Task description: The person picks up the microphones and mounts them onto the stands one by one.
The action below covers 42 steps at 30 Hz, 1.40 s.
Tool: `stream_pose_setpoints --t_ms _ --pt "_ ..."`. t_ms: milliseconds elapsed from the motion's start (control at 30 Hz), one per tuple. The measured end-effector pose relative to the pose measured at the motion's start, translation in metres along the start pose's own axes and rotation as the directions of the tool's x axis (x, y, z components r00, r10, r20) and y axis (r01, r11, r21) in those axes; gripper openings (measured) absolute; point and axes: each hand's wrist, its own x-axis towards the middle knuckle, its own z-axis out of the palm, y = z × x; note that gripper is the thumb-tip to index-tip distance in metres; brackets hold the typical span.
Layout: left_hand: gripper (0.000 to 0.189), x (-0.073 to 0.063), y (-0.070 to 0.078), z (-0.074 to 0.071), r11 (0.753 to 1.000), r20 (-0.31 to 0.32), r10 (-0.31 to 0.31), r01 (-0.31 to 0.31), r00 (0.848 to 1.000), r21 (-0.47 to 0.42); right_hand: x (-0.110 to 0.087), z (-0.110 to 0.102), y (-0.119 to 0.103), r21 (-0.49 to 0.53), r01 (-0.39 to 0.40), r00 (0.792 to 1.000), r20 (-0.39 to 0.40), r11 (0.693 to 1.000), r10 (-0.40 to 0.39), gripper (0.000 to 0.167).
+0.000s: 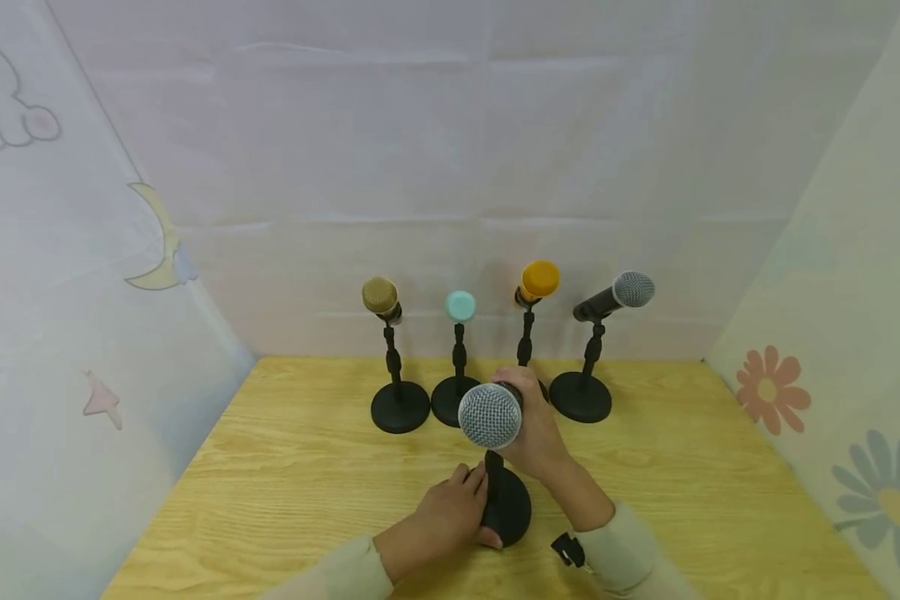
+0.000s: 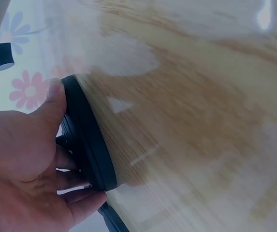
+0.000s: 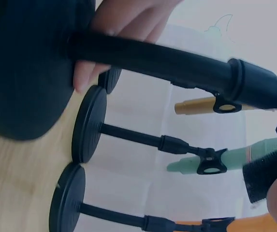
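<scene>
A black microphone stand [image 1: 512, 510] stands near me at the front of the table, its round base on the wood. My left hand [image 1: 450, 507] grips the rim of that base; in the left wrist view the thumb and fingers spread around its edge. Above, my right hand [image 1: 534, 429] holds a microphone [image 1: 490, 416] with a silver mesh head, which faces me at the top of the stand. The mesh head hides part of the pole in the head view. The right wrist view shows the pole [image 3: 157, 60] running from the base, with left-hand fingers [image 3: 123, 19] behind it.
Behind stand several microphones on black stands: a gold one [image 1: 381, 297], a mint one [image 1: 461, 307], an orange one [image 1: 540, 280] and a black one with a silver mesh head [image 1: 633, 290]. The wooden table [image 1: 285, 467] ends at a pale cloth backdrop [image 1: 450, 167].
</scene>
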Motion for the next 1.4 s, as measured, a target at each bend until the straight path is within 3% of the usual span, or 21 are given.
stream_pose_setpoints --t_ms 133,333,467,700,933,1200,1400 --pt "0.091 -0.002 0.000 -0.005 1.000 -0.020 0.005 -0.005 1.000 -0.007 0.001 0.007 0.001 -0.015 0.022 0.992 -0.125 1.000 -0.023 0.057" --pt "0.093 -0.004 -0.001 -0.001 0.999 -0.023 0.017 -0.017 1.000 -0.031 0.002 0.021 0.001 -0.046 0.081 0.953 -0.290 0.996 -0.091 0.042" --pt "0.092 -0.006 -0.001 0.004 0.999 -0.027 0.029 -0.030 0.999 -0.036 0.000 0.028 0.000 -0.046 0.084 0.939 -0.331 0.995 -0.095 0.041" --pt "0.091 -0.006 -0.001 0.005 0.998 -0.058 0.022 -0.019 0.998 0.052 0.001 0.035 -0.004 -0.054 0.064 0.928 -0.365 0.997 -0.079 0.037" --pt "0.095 0.000 -0.002 0.002 0.997 -0.037 0.019 -0.016 0.999 0.076 0.006 0.035 -0.005 -0.076 0.099 0.897 -0.425 0.992 -0.122 0.029" --pt "0.092 0.006 -0.004 0.002 0.995 -0.038 0.025 -0.022 0.999 0.099 0.014 0.033 -0.007 -0.075 0.081 0.907 -0.407 0.994 -0.105 0.030" --pt "0.087 0.005 -0.002 -0.003 0.996 -0.024 0.050 -0.048 0.998 0.073 0.012 0.030 -0.011 0.004 0.032 0.930 -0.366 0.999 -0.028 0.039"
